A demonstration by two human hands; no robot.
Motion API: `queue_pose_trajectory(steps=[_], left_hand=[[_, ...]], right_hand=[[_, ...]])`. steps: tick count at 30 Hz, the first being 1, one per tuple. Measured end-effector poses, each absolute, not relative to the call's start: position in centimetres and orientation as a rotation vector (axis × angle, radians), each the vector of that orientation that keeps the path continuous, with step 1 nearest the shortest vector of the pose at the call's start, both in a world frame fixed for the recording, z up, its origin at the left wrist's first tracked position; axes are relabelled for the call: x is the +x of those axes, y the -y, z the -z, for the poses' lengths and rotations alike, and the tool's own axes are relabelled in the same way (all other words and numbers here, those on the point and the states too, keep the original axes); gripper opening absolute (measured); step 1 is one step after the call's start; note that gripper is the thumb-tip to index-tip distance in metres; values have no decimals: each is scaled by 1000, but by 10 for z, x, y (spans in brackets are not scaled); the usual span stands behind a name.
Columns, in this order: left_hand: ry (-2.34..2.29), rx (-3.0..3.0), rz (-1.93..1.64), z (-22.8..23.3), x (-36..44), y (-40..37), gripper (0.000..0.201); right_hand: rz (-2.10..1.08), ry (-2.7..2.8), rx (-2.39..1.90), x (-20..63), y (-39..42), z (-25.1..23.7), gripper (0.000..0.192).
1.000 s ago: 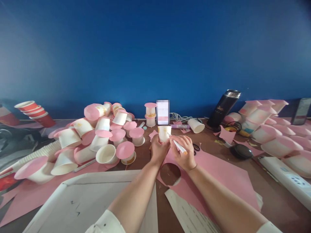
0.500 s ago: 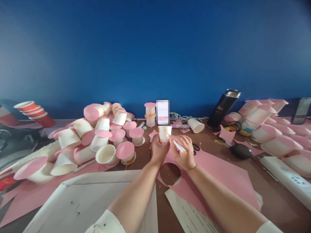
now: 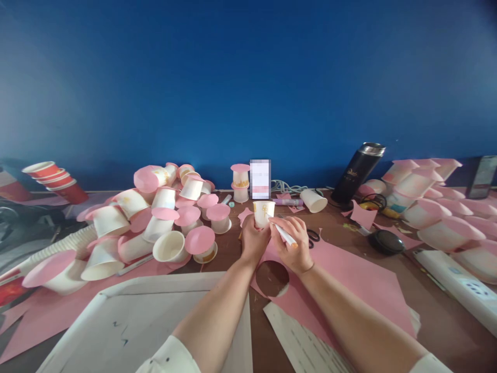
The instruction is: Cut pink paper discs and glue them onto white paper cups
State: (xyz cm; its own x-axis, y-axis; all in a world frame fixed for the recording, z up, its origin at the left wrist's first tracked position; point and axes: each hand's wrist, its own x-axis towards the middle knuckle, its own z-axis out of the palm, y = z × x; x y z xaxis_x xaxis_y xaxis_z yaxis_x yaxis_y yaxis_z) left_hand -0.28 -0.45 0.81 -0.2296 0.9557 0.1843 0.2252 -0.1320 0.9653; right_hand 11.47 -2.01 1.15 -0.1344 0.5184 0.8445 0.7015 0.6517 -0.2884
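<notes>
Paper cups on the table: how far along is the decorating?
Done: a heap of cups capped with pink discs on the left, another on the right. In hand: the left hand holds a white cup with an orange drawing while the right hand puts a marker to it. Left: a plain cup lies uncapped, and the pink sheet has one disc cut out.

A white paper cup bearing orange marks sits at 12 o'clock of a pink paper sheet; red cups at 9 o'clock, blue wall behind.
</notes>
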Motion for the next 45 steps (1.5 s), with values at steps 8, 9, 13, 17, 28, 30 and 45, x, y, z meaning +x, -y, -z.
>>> queue_pose_trajectory(steps=[8,9,13,17,28,30,45], left_hand=[[-1478,1366,-1423,-6,-3,4,19],[-1483,1365,-1424,-6,-3,4,20],[-1494,1366,-1422,-5,-3,4,18],[-1488,1370,-1423,-4,-3,3,18],[-1488,1390,-1425,-1,-4,1,21],[-1479,1385,-1420,-2,-4,2,22],[-1426,1300,-1460,-6,-2,3,24]], right_hand=[[222,1794,-974,114,20,-12,17],[219,1799,-978,114,20,-12,17],[221,1813,-975,115,20,-10,18],[223,1816,-970,115,20,-10,19],[230,1805,-976,115,20,-11,17],[234,1799,-983,115,20,-11,17],[259,1772,-1001,116,19,-12,19]])
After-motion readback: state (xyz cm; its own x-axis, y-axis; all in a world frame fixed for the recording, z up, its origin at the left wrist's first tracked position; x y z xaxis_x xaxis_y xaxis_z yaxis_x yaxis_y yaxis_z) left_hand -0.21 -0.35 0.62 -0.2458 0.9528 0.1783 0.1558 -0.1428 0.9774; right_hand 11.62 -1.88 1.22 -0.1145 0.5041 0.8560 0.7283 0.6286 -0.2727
